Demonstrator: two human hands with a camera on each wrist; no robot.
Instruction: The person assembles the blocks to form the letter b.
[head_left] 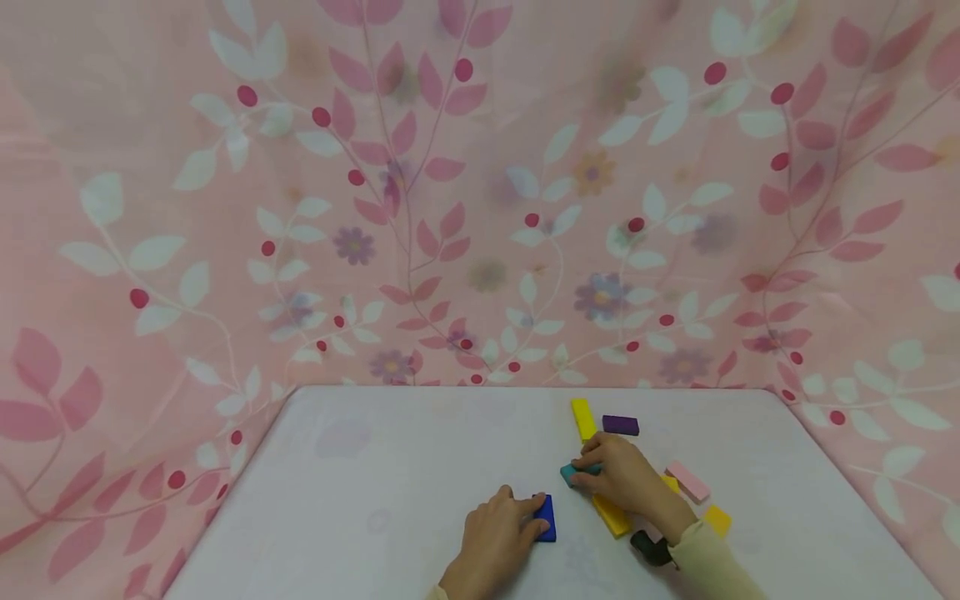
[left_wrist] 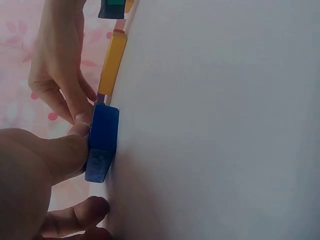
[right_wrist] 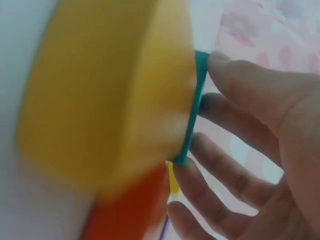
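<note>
Near the front middle of the white table, my left hand (head_left: 491, 533) pinches a flat dark blue block (head_left: 549, 523) at its edge; thumb and forefinger meet it in the left wrist view too. Farther back and to the right, my right hand (head_left: 626, 477) holds a teal block (head_left: 567, 476) between thumb and fingers, seen edge-on as a teal strip (right_wrist: 197, 107) in the right wrist view. Just in front of that hand lies an orange-yellow block (head_left: 612, 518). A blurred yellow block (right_wrist: 100, 95) hides part of the teal one in the right wrist view.
Behind the right hand lie a bright yellow block (head_left: 582, 418) and a purple block (head_left: 621, 426). To its right are a pink block (head_left: 688, 482) and a yellow piece (head_left: 717, 521). A dark green piece (head_left: 649, 548) sits by the right sleeve. Floral cloth (head_left: 480, 208) hangs behind the table.
</note>
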